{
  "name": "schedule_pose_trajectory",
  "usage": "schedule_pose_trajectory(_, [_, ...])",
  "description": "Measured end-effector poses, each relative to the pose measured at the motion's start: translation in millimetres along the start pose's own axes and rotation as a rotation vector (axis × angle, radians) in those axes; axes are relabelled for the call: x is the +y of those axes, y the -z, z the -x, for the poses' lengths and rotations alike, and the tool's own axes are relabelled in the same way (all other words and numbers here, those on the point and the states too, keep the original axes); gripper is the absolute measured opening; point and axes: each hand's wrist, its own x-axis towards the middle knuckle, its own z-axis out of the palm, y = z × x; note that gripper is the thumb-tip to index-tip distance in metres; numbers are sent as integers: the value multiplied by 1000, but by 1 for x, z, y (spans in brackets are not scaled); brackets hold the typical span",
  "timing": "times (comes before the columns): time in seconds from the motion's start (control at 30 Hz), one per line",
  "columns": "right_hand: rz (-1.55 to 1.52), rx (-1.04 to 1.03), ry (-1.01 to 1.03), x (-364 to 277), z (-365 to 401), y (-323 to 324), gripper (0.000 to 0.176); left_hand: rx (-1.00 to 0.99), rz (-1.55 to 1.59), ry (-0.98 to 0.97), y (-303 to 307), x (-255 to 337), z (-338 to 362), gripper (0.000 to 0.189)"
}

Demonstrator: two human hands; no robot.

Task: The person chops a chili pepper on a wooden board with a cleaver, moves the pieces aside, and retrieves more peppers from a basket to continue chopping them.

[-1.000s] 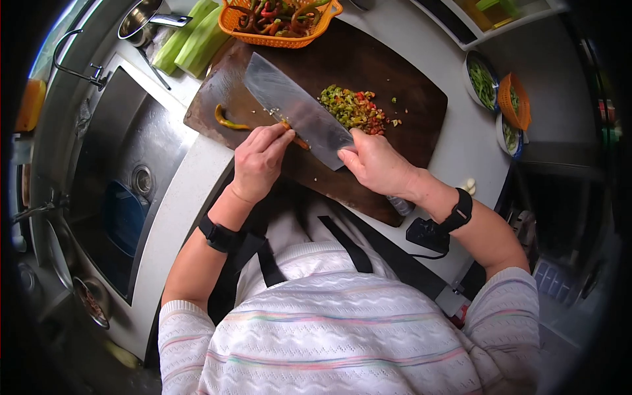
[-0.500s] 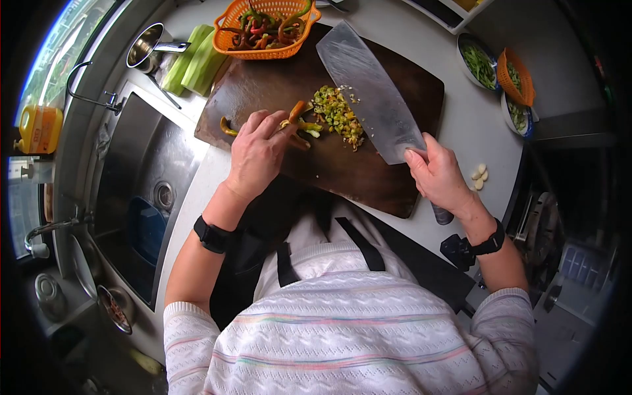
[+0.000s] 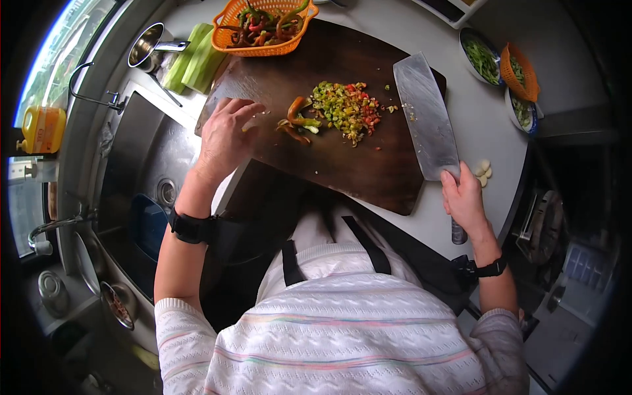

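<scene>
My right hand (image 3: 464, 197) grips a cleaver (image 3: 429, 118) by its dark handle, the broad blade lying over the right part of the wooden cutting board (image 3: 368, 178). My left hand (image 3: 227, 131) is over the board's left edge, its fingers bent and apart; what lies beneath it is hidden. Several uncut chili pepper pieces (image 3: 299, 122) rest to the right of that hand. Between them and the blade spreads a pile of chopped green and red peppers (image 3: 345, 108). A few bits cling to the cleaver.
An orange basket of peppers (image 3: 263, 49) stands at the board's far edge, beside peeled green gourds (image 3: 197, 59) and a steel pan (image 3: 146, 47). Garlic cloves (image 3: 484, 172) lie at right, below bowls of cut greens (image 3: 480, 59). The sink (image 3: 125, 178) is at left.
The cleaver has moved right, off the chopped pile, uncovering its red part. My left hand has left the pepper pieces and shifted left, over where a lone piece lay.
</scene>
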Motion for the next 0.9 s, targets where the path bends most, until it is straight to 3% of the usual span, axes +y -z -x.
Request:
schedule_pose_trajectory(0.2, [32,43,20,17,-3,-2,21,-115,-262,-8,-1,-39,11,28])
schedule_pose_trajectory(0.4, [81,2,-153,5,0,0,21,24,-149,22,-1,-38,12,25])
schedule_pose_trajectory(0.47, [95,40,-86,17,0,-4,20,103,-97,32,-4,-27,8,25])
schedule_pose_trajectory(0.53, [112,76,-14,18,-1,-3,21,182,809,320,-10,-7,2,23])
schedule_pose_trajectory(0.57, [108,63,-40,14,-1,-3,21,128,1002,291,-7,5,-2,33])
schedule_pose_trajectory(0.7, [102,73,-19,15,0,-5,22,-24,1234,333,-24,22,-11,42])
schedule_pose_trajectory(0.9, [129,68,-14,16,0,-4,21,-164,1080,336,-42,24,-18,36])
